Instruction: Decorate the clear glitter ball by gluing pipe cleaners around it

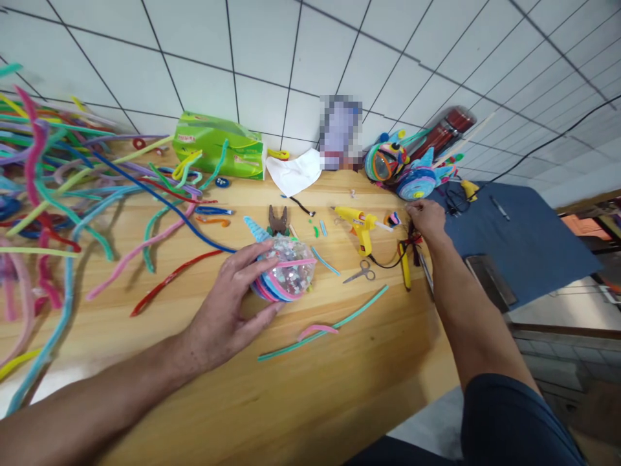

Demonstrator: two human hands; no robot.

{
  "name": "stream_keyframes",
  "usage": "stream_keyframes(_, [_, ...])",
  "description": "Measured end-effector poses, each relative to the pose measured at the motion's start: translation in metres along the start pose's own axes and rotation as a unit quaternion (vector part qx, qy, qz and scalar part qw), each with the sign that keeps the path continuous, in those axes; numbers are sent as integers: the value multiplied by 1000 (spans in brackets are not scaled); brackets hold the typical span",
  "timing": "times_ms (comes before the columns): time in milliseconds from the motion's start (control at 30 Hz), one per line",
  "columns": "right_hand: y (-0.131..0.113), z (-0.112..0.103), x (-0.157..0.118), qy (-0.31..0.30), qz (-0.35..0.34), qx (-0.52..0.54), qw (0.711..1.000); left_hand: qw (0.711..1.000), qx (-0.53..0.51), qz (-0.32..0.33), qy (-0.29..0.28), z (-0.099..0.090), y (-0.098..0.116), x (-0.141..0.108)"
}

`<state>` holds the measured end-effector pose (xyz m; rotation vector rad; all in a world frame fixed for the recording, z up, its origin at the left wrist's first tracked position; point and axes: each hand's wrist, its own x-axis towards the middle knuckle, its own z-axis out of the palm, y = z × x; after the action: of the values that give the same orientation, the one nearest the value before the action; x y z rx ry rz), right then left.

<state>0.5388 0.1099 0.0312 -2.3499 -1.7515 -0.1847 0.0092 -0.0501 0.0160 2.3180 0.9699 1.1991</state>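
My left hand [242, 288] is wrapped round the side of a clear ball with glitter flakes [295, 262], resting low over the table. Pink and blue pipe cleaners [272, 285] coil around the ball, and a light blue fuzzy point [255, 228] sticks out at its upper left. Over at the right, my right hand [427, 219] has its fingers drawn together near the table's edge; what they hold, if anything, is hidden. Just beyond it stands a pipe-cleaner figure [416, 184] with blue coils. A dark tangled bundle [413, 238] lies below its fingertips.
A yellow glue gun [359, 226], small scissors [361, 272] and pliers [278, 221] lie mid-table. Loose pipe cleaners [68, 188] heap up on the left. A green tissue pack [218, 145] and a red flask [444, 129] are by the tiled wall. A dark mat [524, 239] lies right.
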Motion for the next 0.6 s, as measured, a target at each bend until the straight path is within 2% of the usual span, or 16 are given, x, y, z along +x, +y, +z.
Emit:
stream_keyframes(100, [-6,-2,-6,3,37,6,999,1000,3,1,2,0,0,0])
stream_keyframes(200, [-20,-6,-9,-13,16,36,999,1000,3,2,1,0,0,0])
stream_keyframes(333, [-54,-10,-5,-40,-45,93,994,1000,-1,2,0,0,0,0])
stream_keyframes(433, [-86,-13,3,-72,-119,143,980,1000,-4,1,1,0,0,0])
stream_keyframes(600, [-128,-10,17,-129,-199,102,966,1000,-7,-4,3,1,1,0])
